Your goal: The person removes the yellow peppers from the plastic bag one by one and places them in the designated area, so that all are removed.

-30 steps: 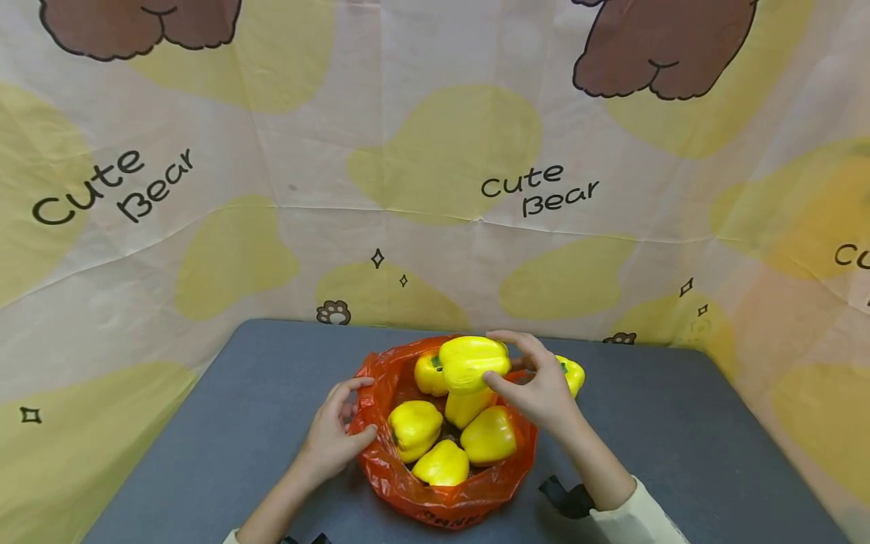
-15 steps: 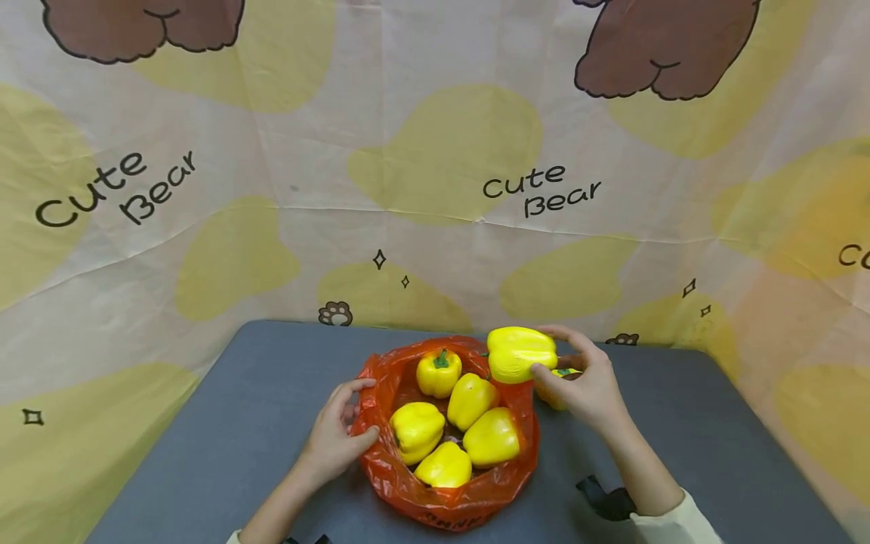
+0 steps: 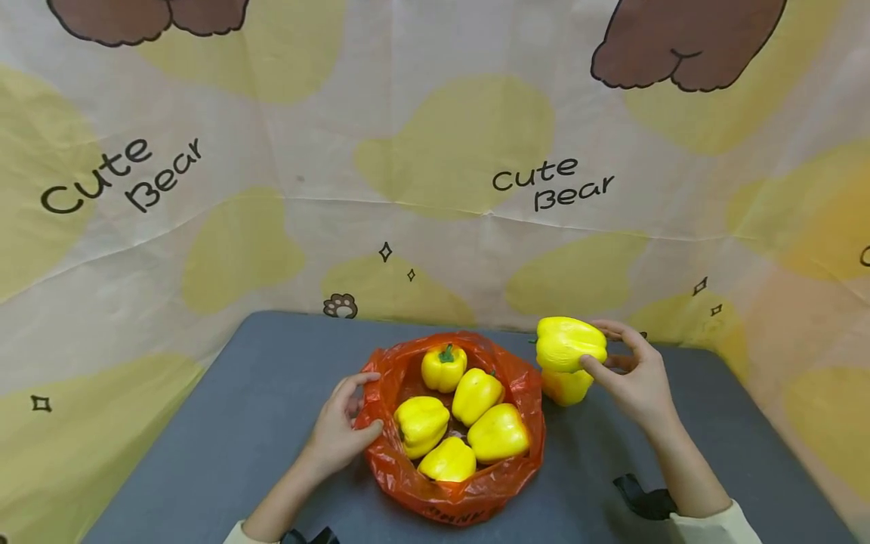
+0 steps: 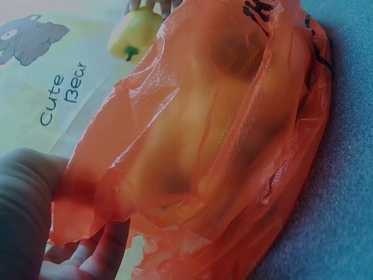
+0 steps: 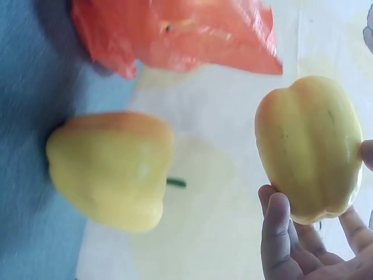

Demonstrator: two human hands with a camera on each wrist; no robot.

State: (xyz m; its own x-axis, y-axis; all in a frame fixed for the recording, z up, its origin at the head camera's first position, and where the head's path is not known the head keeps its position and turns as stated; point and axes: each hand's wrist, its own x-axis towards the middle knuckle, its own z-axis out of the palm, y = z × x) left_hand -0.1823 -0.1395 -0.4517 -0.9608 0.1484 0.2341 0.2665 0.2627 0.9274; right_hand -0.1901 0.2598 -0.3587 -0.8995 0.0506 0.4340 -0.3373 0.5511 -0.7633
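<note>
My right hand (image 3: 635, 378) grips a yellow bell pepper (image 3: 569, 344) in the air, to the right of a red plastic bag (image 3: 451, 508). Beneath it another yellow bell pepper (image 5: 111, 172) stands on the table, stem up in the right wrist view. The held pepper (image 5: 309, 149) sits between thumb and fingers there. With thumb and fingers my left hand (image 3: 340, 427) holds the left rim of the bag. Several yellow peppers (image 3: 498, 434) lie inside the wide mouth of the bag. In the left wrist view the bag's thin wall (image 4: 204, 134) hides most of its contents.
The grey table (image 3: 285, 363) carries the bag near its middle. Behind its far edge hangs a patterned cloth (image 3: 435, 151) with "Cute Bear" lettering. Black straps (image 3: 646, 499) show at my wrists.
My right hand has carried the pepper from above the bag out to the right, over the pepper on the table. The left hand stays on the bag's rim.
</note>
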